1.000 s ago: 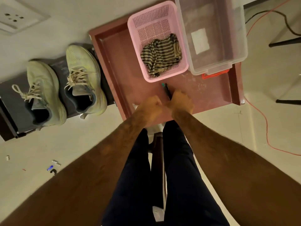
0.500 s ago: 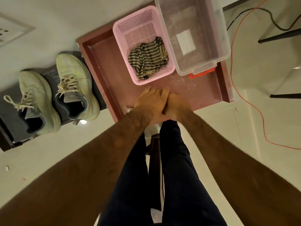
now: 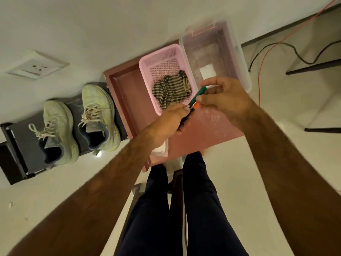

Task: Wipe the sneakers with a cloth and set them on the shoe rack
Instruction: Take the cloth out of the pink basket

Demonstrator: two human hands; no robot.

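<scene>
Two pale sneakers [image 3: 60,126] stand side by side on the dark shoe rack [image 3: 20,137] at the left. The striped cloth [image 3: 171,87] lies in the pink basket [image 3: 160,59] on the red counter [image 3: 127,100]. Above the counter, the fingers of the left hand [image 3: 169,120] and of the right hand [image 3: 227,100] are clamped on a green pen [image 3: 200,92].

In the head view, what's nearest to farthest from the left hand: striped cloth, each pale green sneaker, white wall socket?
1. Striped cloth, in pink basket just beyond left hand.
2. Pale green sneaker nearer the basket, leftward.
3. Other sneaker, further left.
4. White wall socket, far upper left.
</scene>
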